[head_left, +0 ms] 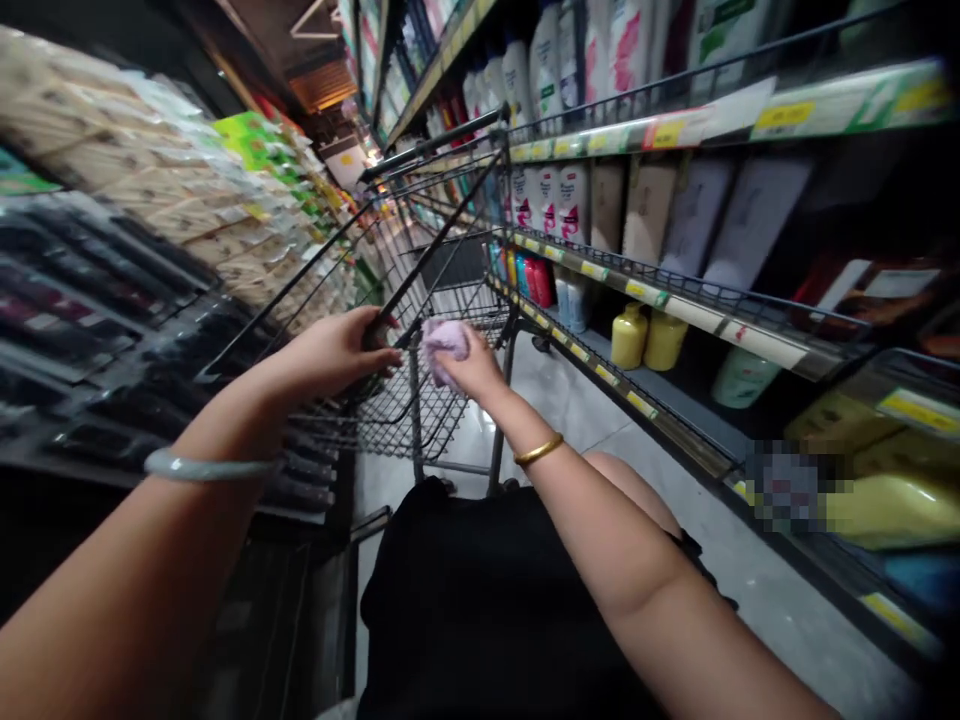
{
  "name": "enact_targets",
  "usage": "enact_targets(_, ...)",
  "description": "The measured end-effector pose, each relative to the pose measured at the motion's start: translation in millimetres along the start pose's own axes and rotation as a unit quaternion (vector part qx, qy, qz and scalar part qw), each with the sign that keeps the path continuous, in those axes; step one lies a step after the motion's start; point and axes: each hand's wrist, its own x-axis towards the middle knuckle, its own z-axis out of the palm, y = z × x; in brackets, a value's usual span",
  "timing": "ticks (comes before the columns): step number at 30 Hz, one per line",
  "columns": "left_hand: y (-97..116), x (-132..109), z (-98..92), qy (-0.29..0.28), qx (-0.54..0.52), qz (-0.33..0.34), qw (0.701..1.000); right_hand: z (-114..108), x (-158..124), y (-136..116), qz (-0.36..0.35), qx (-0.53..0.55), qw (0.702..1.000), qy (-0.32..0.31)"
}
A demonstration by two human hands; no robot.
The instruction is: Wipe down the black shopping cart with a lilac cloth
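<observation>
My right hand (476,370) is closed on a crumpled lilac cloth (444,345), held over the near part of a dark wire shopping cart (420,425). On the left, my left hand (337,350) has its fingers and thumb curled round the cart's dark bar (401,290), which slants up toward the right. The fingertips are partly lost in shadow and blur. The cart's basket stretches away in front of me. A pale bangle (210,465) circles my left wrist, and a gold bangle (538,449) my right.
Shelves of shampoo-like bottles (571,205) with a price-tag rail (660,300) run along the right. Yellow bottles (628,337) stand on the lower shelf. Blurred hanging packages (172,190) line the left side. Pale tiled floor (600,410) shows between cart and shelf.
</observation>
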Motion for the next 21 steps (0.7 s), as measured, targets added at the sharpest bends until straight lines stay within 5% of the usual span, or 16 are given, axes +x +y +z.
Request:
enact_targets(3,4,2,2.6,-0.015,0.006,0.002,1.000,5,2,18,0.070,0.027,0.997,0.022)
enact_targets(7,9,6,2.8,-0.028,0.015,0.006,0.999,7,11,27,0.047,0.012,0.998,0.029)
enact_targets(13,42,1,8.8,0.031,0.168,-0.084,0.982,-2,7,32,0.013,-0.052,0.998,0.032)
enact_targets(21,61,5,41.8,0.208,0.104,-0.140,0.962,0,11,36,0.014,-0.079,0.995,0.054)
